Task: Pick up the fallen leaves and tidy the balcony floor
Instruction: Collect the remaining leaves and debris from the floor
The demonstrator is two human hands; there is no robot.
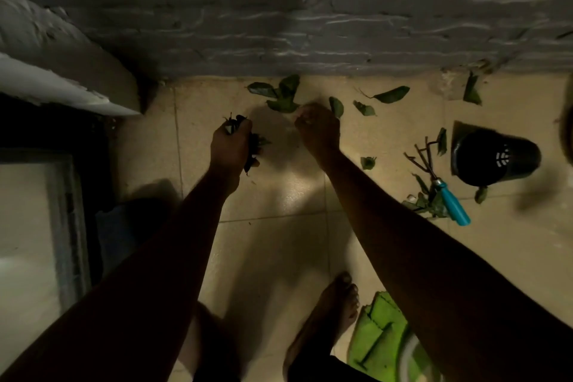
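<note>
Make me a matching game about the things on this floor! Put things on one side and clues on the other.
Things:
1. left hand
2. black pot
3. hand rake
4. green cloth

Clues:
a. lies tipped on its side
b. has a blue handle
c. holds a bunch of leaves
d. lies beside a bare foot

Pairs: 1-c, 2-a, 3-b, 4-d

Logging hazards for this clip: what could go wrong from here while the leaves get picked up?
1. The left hand already grips a crowded bunch of leaves, some poking out below; adding more may spill some.
2. The hand rake lies on the floor, and the bare foot is unprotected; a step sideways might land on its prongs.
3. In this dim light, small leaves beside the black pot could be missed.
</note>
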